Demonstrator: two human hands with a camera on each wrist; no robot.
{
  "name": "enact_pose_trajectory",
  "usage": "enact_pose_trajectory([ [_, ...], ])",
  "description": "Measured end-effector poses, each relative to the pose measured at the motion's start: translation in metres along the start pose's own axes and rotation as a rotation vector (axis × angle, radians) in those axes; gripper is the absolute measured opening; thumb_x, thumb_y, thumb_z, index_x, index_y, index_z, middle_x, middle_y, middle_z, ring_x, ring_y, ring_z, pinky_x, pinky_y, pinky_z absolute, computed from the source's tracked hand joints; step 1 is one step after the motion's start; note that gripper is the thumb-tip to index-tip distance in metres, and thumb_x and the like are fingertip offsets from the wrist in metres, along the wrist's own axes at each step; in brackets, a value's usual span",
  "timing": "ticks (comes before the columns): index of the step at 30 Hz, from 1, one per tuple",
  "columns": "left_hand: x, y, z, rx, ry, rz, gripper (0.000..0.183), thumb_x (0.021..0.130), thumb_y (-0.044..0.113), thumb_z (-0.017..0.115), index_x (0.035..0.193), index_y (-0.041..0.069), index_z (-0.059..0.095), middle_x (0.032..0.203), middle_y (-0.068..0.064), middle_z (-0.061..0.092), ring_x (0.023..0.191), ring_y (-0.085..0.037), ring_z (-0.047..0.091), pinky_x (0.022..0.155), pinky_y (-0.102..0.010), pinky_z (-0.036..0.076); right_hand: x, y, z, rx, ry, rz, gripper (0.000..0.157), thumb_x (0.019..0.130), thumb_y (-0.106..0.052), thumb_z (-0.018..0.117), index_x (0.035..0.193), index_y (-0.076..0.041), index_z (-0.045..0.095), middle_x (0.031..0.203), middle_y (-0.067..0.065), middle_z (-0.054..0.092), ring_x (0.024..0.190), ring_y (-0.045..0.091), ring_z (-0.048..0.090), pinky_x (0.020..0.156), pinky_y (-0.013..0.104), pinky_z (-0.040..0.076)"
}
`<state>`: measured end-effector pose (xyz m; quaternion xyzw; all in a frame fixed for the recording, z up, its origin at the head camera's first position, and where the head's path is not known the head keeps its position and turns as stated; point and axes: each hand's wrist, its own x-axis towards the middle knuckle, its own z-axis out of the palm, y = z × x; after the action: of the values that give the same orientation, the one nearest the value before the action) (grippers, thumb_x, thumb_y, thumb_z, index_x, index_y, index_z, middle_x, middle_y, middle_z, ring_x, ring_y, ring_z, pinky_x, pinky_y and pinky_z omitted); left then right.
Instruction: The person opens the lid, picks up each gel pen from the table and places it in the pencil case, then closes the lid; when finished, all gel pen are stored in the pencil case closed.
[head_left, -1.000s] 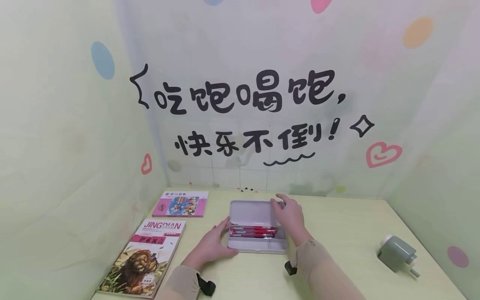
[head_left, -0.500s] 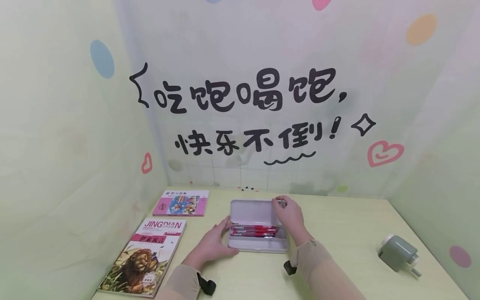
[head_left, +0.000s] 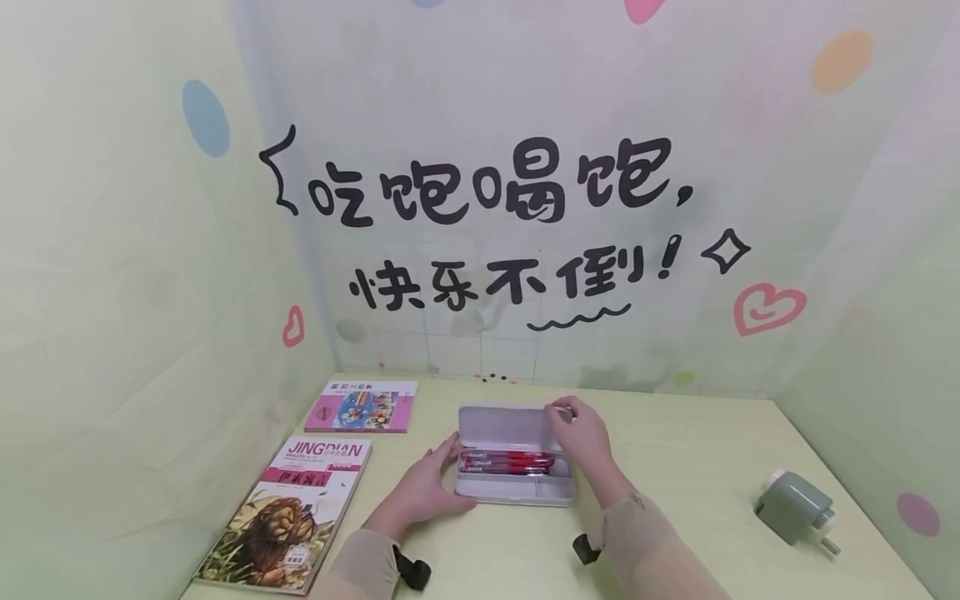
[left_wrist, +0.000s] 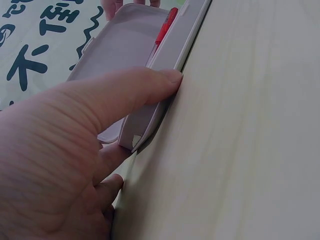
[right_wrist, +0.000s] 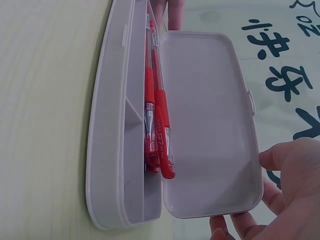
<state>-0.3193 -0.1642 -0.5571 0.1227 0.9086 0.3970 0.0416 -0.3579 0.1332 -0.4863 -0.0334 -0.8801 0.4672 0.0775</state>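
A pale lilac pencil case (head_left: 517, 492) lies on the table with its hinged lid (head_left: 501, 427) raised. Several red pens (right_wrist: 159, 100) rest in its rear compartment, while the bare front part is split by a small divider. At the case's left end, my left hand (head_left: 423, 492) grips it, with the thumb (left_wrist: 150, 85) on the front rim and the other fingers round the end. My right hand (head_left: 583, 437) pinches the lid's upper right corner, thumb on the inner side and fingers behind, as the right wrist view shows.
Two books lie on the left: a pink one (head_left: 362, 407) at the back and a larger one with a lion cover (head_left: 285, 517) in front. A grey-green pencil sharpener with a crank (head_left: 797, 508) stands at right. Printed walls enclose the table (head_left: 675, 467).
The lid's top edge has come slightly forward and down, with my right hand moving along with it. My left hand has stayed at the case's left end.
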Motion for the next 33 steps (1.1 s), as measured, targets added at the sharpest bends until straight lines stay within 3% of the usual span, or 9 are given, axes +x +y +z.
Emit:
enact_pose_trajectory([
  [4,0.0,0.001,-0.001,0.002,-0.002,-0.012,0.131,0.072,0.043,0.101,0.176,0.013,0.026,0.17,-0.001,0.054,0.163,-0.061,0.028,0.132,-0.079,0.024,-0.009,0.0,-0.006,0.008,-0.009,-0.032,0.027,0.105,-0.032,0.068,0.12,-0.01,0.076,0.133,0.02,0.074,0.121,0.037,0.068,0.103,0.052,0.059],
  [7,0.0,0.0,0.0,0.004,-0.001,-0.013,0.131,0.072,0.044,0.101,0.176,0.017,0.026,0.17,-0.002,0.054,0.163,-0.062,0.028,0.131,-0.08,0.025,-0.016,0.001,-0.012,0.001,-0.039,-0.062,0.025,0.105,-0.028,0.069,0.121,-0.01,0.076,0.123,0.017,0.075,0.106,0.028,0.068,0.086,0.038,0.057],
  [9,0.0,0.0,0.001,0.01,0.003,-0.007,0.132,0.072,0.044,0.101,0.177,0.019,0.026,0.17,-0.004,0.054,0.163,-0.062,0.029,0.132,-0.079,0.025,-0.021,0.001,-0.016,-0.002,-0.065,-0.081,0.025,0.105,-0.026,0.07,0.122,-0.01,0.076,0.123,0.016,0.075,0.104,0.026,0.068,0.081,0.032,0.055],
  [18,0.0,-0.002,0.001,0.02,0.012,0.013,0.13,0.072,0.045,0.101,0.175,0.014,0.029,0.17,-0.013,0.053,0.162,-0.06,0.032,0.134,-0.074,0.026,-0.039,0.013,-0.025,-0.079,-0.14,-0.184,0.019,0.105,-0.026,0.072,0.12,-0.015,0.077,0.122,0.009,0.073,0.112,0.026,0.068,0.092,0.042,0.061],
  [28,0.0,-0.005,0.002,0.016,0.013,0.026,0.128,0.072,0.043,0.102,0.175,0.018,0.03,0.173,-0.017,0.048,0.161,-0.063,0.03,0.133,-0.075,0.027,-0.06,0.027,-0.03,-0.239,-0.18,-0.326,0.016,0.099,-0.024,0.081,0.114,-0.029,0.081,0.116,0.0,0.071,0.111,0.018,0.066,0.103,0.05,0.06],
  [33,0.001,-0.004,0.0,0.018,0.003,0.046,0.126,0.074,0.041,0.101,0.175,0.017,0.03,0.173,-0.019,0.047,0.162,-0.059,0.033,0.135,-0.072,0.025,-0.069,0.031,-0.029,-0.34,-0.184,-0.415,0.017,0.096,-0.021,0.084,0.11,-0.03,0.083,0.114,-0.003,0.069,0.109,0.017,0.065,0.097,0.046,0.062],
])
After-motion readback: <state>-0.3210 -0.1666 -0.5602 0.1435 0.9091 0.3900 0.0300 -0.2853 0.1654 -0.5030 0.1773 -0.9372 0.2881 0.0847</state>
